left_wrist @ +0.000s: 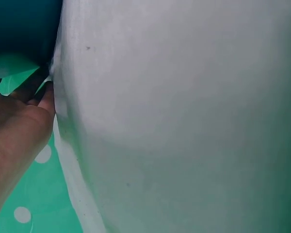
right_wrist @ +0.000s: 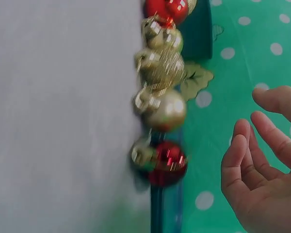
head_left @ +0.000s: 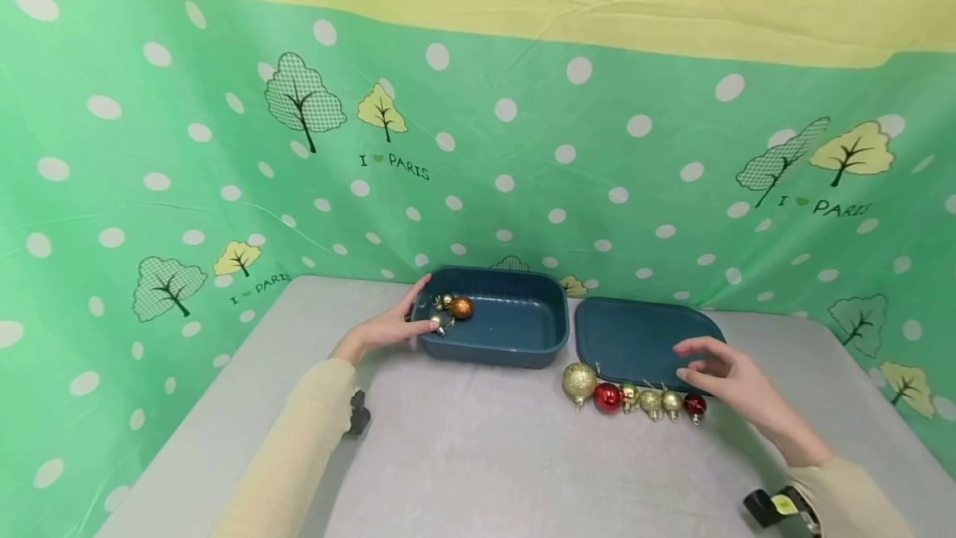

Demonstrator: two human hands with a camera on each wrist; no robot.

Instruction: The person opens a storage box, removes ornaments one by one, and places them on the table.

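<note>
A dark blue rectangular box (head_left: 515, 358) stands on the table, its left end gripped by my left hand (head_left: 384, 327). The thumb lies over the rim and the fingers lie along the outer side. In the left wrist view, part of the same box (left_wrist: 24, 29) shows above that hand (left_wrist: 19, 121). Inside the box's left end are an orange bauble (head_left: 461, 307) and small gold ones (head_left: 437, 321). My right hand (head_left: 735, 380), loosely curved and holding nothing, hovers over the right end of the blue lid (head_left: 635, 339). Nearest to it is a small dark red bauble (right_wrist: 167, 164).
Along the lid's front edge runs a row of baubles: a large glittery gold one (head_left: 579, 382), a red one (head_left: 608, 397) and several smaller gold ones (head_left: 671, 403). Behind the grey table (head_left: 478, 455) hangs a green dotted cloth (head_left: 478, 148).
</note>
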